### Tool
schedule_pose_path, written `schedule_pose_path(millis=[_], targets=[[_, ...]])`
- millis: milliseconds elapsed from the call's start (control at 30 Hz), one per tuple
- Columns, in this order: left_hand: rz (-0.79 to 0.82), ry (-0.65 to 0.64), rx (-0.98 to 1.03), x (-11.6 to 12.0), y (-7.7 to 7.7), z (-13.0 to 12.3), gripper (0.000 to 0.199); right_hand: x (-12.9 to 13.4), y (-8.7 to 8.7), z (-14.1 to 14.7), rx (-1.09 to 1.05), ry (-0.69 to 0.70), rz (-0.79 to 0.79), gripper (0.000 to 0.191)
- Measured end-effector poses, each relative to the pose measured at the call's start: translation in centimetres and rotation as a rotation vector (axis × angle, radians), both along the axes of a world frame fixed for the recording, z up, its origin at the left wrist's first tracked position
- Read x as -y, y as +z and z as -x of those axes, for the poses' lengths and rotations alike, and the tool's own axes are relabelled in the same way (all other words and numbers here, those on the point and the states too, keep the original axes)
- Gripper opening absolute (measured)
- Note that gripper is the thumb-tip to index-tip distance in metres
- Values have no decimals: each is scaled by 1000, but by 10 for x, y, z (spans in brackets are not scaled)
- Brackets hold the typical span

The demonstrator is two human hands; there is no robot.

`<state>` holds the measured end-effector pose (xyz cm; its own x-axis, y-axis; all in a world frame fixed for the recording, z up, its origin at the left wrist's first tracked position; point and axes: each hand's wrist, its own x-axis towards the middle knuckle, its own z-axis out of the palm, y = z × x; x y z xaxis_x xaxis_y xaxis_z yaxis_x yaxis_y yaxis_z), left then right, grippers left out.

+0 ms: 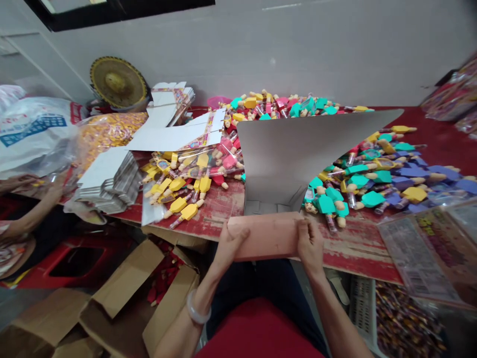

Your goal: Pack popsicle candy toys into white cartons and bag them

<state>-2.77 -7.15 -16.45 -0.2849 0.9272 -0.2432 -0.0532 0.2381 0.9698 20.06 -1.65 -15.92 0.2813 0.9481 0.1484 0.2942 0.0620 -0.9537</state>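
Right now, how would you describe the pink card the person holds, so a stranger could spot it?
At the near edge of the red table, the person's left hand and right hand grip a flat salmon-pink cardboard panel. Unlike the bright items, it is plain, with a grey card flap behind it.

Salmon-pink card carton: one, lying flat, gripped at its ends by left hand and right hand, fingers spread on its upper face.
Pale bangle: one, on the left wrist.
Grey card panel: one, rising directly beyond the fingers.
Red-painted worktop: worn, running beyond the fingers.
Yellow-topped novelty candy tubes: heaped beyond and left of the fingers.
Teal- and purple-topped novelty candy tubes: heaped beyond and right of the fingers.
White folded card blanks: stacked, far left of the fingers.
Co-worker's forearm: further left.
Open brown cartons: below and left of the fingers.
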Motion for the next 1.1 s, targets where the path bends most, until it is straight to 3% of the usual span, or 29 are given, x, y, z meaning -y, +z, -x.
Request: schedule_pose_path(millis=[133,233,400,500,600,800,933,1100], targets=[[-172,-152,-528,-36,24,12,78,-21,7,-18,114,9,-123,51],[-285,-216,-721,-60,23,11,77,-35,-6,-29,35,4,-10,52],[-370,-134,-647,-75,-6,-8,74,-46,-40,-32,-311,25,111,52],[-347,-38,-566,-76,-23,-14,59,-52,-50,-33,-405,-29,126,54],[-317,48,-487,-81,-37,-14,52,-58,-54,-38,-390,-22,146,55],[-197,164,-361,-107,-61,-1,51,-81,-64,-37,-165,-53,167,65],[-188,188,-237,-125,-60,7,62,-100,-69,-28,-129,-40,171,60],[-261,132,-325,-130,-41,9,45,-101,-72,-29,-108,-69,149,66]])
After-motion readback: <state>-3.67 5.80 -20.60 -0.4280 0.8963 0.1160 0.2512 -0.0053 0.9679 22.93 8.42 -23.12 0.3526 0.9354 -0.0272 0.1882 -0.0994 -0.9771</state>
